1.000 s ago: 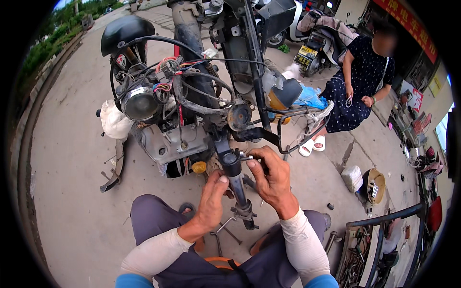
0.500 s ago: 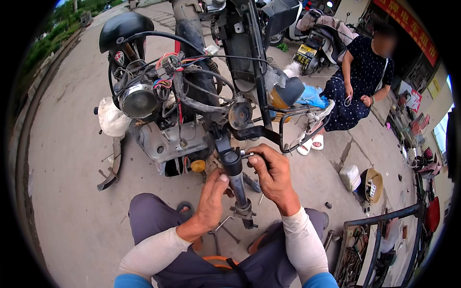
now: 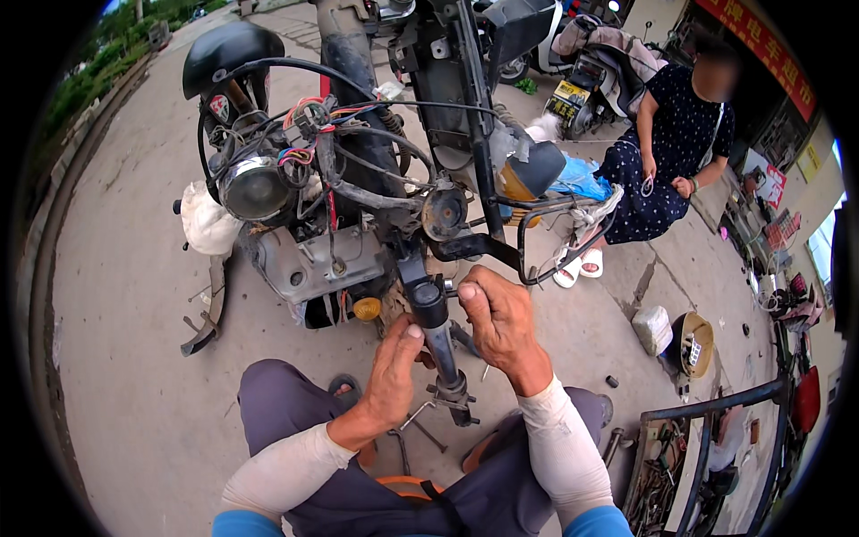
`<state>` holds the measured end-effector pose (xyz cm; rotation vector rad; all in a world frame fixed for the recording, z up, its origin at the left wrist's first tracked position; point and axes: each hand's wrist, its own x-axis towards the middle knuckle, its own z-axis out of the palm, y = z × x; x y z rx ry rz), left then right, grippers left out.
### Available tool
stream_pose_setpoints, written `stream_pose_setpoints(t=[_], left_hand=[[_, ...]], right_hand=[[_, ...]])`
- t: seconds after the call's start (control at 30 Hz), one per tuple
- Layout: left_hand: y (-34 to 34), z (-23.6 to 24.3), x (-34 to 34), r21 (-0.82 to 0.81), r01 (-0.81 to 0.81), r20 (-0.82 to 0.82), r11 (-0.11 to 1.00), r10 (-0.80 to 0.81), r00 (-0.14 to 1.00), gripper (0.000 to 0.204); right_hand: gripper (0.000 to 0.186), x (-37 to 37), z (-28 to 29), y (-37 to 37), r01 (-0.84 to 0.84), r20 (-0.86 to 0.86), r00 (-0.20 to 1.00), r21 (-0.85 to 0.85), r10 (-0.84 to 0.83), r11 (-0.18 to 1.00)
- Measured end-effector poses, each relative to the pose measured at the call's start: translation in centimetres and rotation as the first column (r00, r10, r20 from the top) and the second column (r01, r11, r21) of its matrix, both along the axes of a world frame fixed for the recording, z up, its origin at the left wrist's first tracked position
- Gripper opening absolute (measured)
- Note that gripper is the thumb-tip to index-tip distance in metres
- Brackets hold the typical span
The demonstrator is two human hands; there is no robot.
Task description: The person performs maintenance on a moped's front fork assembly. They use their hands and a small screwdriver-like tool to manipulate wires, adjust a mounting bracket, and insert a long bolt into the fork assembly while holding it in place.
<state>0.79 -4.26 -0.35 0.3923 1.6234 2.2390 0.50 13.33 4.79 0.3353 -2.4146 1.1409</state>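
Note:
A stripped motorcycle (image 3: 358,179) stands in front of me with its headlight (image 3: 253,188), wiring and front end exposed. A dark fork leg (image 3: 436,331) slants down toward me between my hands. My left hand (image 3: 394,367) rests against the left side of the fork leg, thumb up by the tube. My right hand (image 3: 497,318) sits at the right of the fork's upper end, fingers pinched on a small metal part (image 3: 450,287) there. Both forearms wear pale sleeves.
A person in a dark dotted dress (image 3: 667,143) sits at the right by another parked scooter (image 3: 582,72). A bent metal piece (image 3: 210,313) lies on the concrete at left. A tool tray (image 3: 667,456), a basket (image 3: 693,345) and small parts lie at right.
The motorcycle's front end has shifted slightly in view. My right hand has moved up from the fork tube to its upper end; my left hand stays beside the tube.

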Motion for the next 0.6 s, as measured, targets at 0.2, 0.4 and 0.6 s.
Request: stream_pose_setpoints(t=[0.2, 0.4, 0.6], left_hand=[[-0.06, -0.15, -0.06, -0.014, 0.001, 0.013, 1.0, -0.001, 1.0, 0.045], [-0.09, -0.24, -0.13, -0.023, -0.004, -0.001, 1.0, 0.004, 1.0, 0.045], [-0.07, -0.26, -0.08, -0.016, -0.007, -0.004, 1.0, 0.007, 1.0, 0.044]], right_hand=[[0.012, 0.16, -0.7, -0.34, -0.032, -0.126, 0.992, -0.144, 0.014, 0.989], [0.01, 0.36, -0.12, -0.52, -0.037, -0.134, 0.991, -0.15, 0.017, 0.988], [0.009, 0.23, -0.56, -0.38, -0.034, -0.19, 0.982, -0.097, 0.015, 0.995]])
